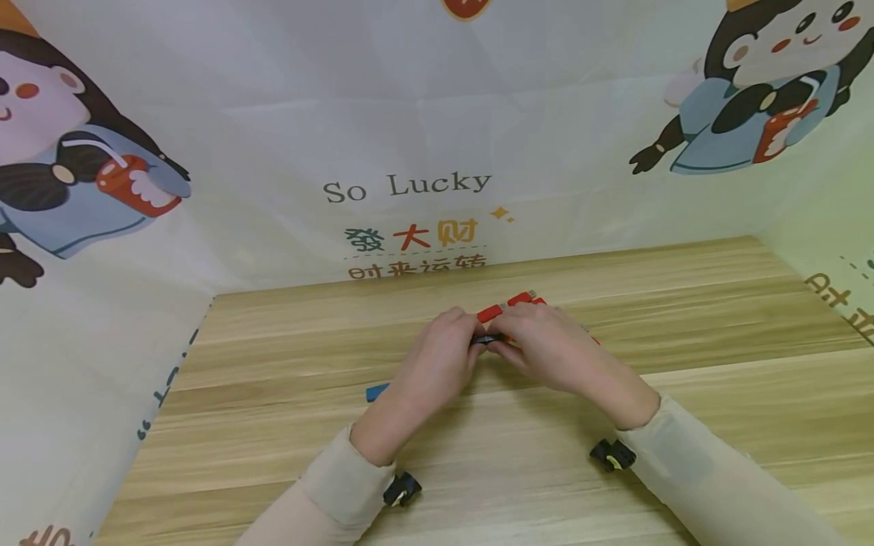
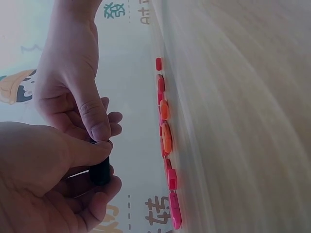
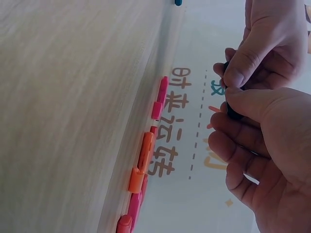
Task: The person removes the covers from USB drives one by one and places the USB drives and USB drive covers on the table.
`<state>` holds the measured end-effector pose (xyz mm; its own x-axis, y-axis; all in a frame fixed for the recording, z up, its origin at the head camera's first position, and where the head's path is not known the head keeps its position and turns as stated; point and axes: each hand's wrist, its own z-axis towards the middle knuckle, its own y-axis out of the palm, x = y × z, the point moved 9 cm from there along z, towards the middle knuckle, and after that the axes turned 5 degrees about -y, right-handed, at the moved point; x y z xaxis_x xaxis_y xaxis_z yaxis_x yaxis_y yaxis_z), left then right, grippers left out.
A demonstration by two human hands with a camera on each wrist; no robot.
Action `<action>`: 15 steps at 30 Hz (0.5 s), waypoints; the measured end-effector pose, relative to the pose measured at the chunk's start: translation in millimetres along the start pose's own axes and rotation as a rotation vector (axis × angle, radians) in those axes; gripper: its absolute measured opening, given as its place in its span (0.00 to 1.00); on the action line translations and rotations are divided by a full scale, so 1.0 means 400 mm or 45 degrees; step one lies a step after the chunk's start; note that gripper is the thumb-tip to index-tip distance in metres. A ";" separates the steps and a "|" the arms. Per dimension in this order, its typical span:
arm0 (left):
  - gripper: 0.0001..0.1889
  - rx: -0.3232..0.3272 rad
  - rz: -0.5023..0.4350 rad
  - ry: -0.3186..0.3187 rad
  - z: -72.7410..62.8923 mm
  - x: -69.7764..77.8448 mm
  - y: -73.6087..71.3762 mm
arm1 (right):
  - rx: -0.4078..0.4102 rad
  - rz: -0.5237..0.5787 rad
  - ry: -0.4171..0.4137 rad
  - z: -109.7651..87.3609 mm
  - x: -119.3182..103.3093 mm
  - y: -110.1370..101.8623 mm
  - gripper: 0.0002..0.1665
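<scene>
Both hands meet over the middle of the table, thumbs and fingertips nearly touching. Between them is a small black USB stick (image 2: 100, 174), mostly covered by the fingers. My left hand (image 1: 440, 353) pinches one end with thumb and fingers. At the other end, my right hand (image 1: 556, 349) pinches it as well, its outer fingers loosely bent in the right wrist view. Just beyond the hands lie several red USB sticks (image 1: 490, 313), some with metal plugs showing. From the side they appear as a row of red, pink and orange sticks (image 3: 146, 153).
A blue stick (image 1: 377, 391) lies beside the left wrist, partly hidden by the arm. The wooden table (image 1: 273, 425) ends at a printed cloth backdrop (image 1: 273, 136) at the back and sides. Small black cameras (image 1: 403, 490) sit at both sleeve cuffs.
</scene>
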<state>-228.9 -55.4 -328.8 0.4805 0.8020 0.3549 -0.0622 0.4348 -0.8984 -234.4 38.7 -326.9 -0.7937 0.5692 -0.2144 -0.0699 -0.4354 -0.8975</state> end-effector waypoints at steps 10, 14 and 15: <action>0.02 -0.002 -0.020 0.017 -0.001 0.001 0.004 | 0.001 0.004 -0.013 -0.003 0.000 0.001 0.05; 0.02 0.012 -0.025 0.034 -0.002 0.002 0.006 | 0.008 0.010 -0.039 -0.004 -0.004 -0.002 0.04; 0.03 0.013 -0.032 0.036 -0.001 0.001 0.006 | 0.010 0.011 -0.045 -0.005 -0.005 -0.003 0.04</action>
<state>-228.3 -54.2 -331.1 0.5065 0.7788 0.3700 -0.0582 0.4590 -0.8865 -231.6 39.5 -326.1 -0.8153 0.5404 -0.2079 -0.0676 -0.4454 -0.8928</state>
